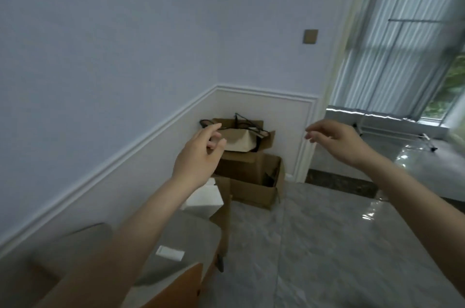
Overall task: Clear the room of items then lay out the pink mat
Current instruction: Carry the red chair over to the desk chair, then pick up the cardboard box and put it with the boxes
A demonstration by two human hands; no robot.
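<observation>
A stack of cardboard boxes stands in the corner of the room. The top box is open and holds a pale bag and black cords. Under it sits a larger open box on the floor. My left hand is stretched out in front of the top box's left side, fingers loosely curled, holding nothing. Level with the top box and to its right, my right hand hovers with relaxed fingers, also empty. No pink mat is in view.
A white box lies left of the stack. A chair with a grey seat and wooden frame is close at lower left, a small white object on it. Grey marble floor spreads right toward a curtained window.
</observation>
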